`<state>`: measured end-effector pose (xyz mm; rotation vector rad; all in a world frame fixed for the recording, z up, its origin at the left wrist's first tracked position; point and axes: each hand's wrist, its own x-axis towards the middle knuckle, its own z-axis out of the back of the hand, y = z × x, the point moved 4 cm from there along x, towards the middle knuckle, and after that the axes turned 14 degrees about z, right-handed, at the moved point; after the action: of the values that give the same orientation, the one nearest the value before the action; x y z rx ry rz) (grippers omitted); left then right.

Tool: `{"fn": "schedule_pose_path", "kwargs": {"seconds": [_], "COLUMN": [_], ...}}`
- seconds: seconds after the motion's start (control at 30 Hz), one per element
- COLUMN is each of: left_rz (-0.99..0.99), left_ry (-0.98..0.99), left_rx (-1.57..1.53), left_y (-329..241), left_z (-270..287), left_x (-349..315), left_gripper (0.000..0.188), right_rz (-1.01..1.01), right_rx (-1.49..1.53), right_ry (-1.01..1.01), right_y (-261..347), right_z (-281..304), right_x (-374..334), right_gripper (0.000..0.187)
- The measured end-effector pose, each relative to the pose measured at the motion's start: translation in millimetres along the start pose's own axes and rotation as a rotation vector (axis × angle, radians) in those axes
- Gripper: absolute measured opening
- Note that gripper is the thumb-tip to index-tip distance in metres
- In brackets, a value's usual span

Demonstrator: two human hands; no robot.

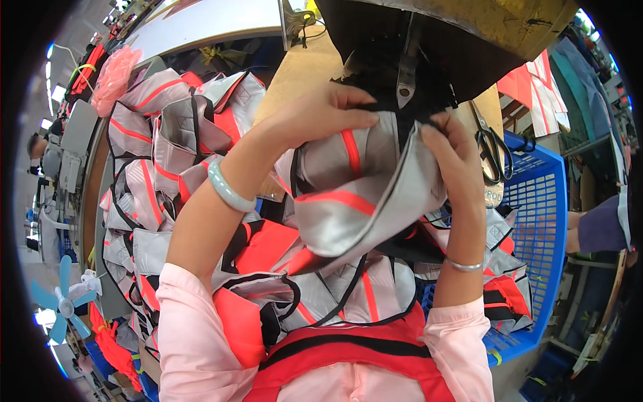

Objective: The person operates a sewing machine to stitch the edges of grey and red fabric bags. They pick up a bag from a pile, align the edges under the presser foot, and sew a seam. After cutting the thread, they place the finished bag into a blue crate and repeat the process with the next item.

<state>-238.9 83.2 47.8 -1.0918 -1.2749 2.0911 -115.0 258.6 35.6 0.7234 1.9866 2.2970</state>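
A silvery grey fabric bag piece point(341, 224) with red stripes and black edging hangs folded between my hands, below the sewing machine head point(455, 40). My left hand point(325, 117) pinches its upper edge with thumb and fingers, close to the machine's metal needle bar or foot point(406, 84). On the other side, my right hand point(455, 144) is closed round the edge, its thumb against the grey cloth. The lower part of the piece is slightly blurred. Dark material under the machine hides where the edge meets the foot.
Grey and red sewn pieces point(161, 134) pile up at the left and across my lap. Black-handled scissors point(494, 147) lie right of the machine, beside a blue plastic basket point(546, 228) holding more pieces. A small fan point(65, 305) stands at far left. Another person's arm shows at far right.
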Motion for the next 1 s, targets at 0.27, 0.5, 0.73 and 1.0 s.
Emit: {"fn": "schedule_pose_path", "kwargs": {"seconds": [0.27, 0.5, 0.73, 1.0], "left_rz": [0.004, -0.274, -0.225, -0.478], "left_ry": [0.226, 0.283, 0.362, 0.002], "left_rx": [0.133, 0.379, 0.813, 0.276], "left_y": [6.6, -19.4, -72.7, -22.9], "left_z": [-37.8, -107.4, -202.0, -180.4], "left_x": [-62.2, -84.9, -65.3, -83.2], "left_gripper": [0.033, 0.031, 0.035, 0.035], "right_rz": [-0.056, 0.201, 0.581, 0.558], "right_rx": [-0.057, -0.528, -1.300, -1.016], "right_ry": [0.600, 0.451, 0.667, 0.375], "right_y": [31.7, 104.9, 83.9, 28.7], "right_z": [38.1, 55.6, -39.8, -5.0], "right_x": [-122.5, -179.4, -170.4, -167.1], "right_gripper": [0.021, 0.024, 0.037, 0.031]}}
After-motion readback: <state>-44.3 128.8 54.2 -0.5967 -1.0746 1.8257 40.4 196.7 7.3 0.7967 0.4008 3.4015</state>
